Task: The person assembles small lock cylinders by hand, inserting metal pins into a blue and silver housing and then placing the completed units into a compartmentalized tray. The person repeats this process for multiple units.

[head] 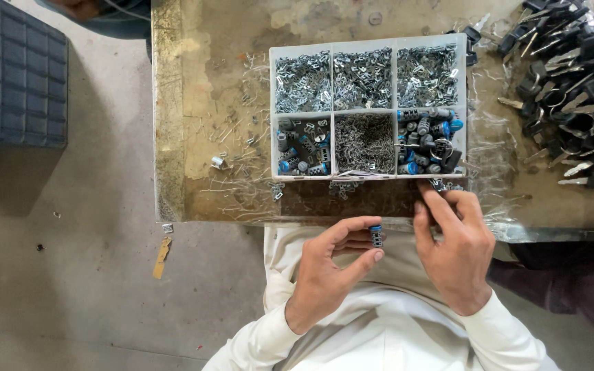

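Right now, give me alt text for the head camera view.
The left hand pinches a small blue-capped metal cylinder while the right hand picks at loose parts beside a six-compartment parts tray on a worn workbench; black-headed keys lie heaped at right.

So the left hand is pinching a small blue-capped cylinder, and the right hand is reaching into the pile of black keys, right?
Not quite. The head view shows the right hand at the near edge of the compartment tray, not at the pile of black keys. The left hand does pinch the blue-capped cylinder.

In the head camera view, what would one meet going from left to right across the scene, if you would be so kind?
Dark crate → left hand holding a small blue-capped cylinder → right hand → pile of black-headed keys.
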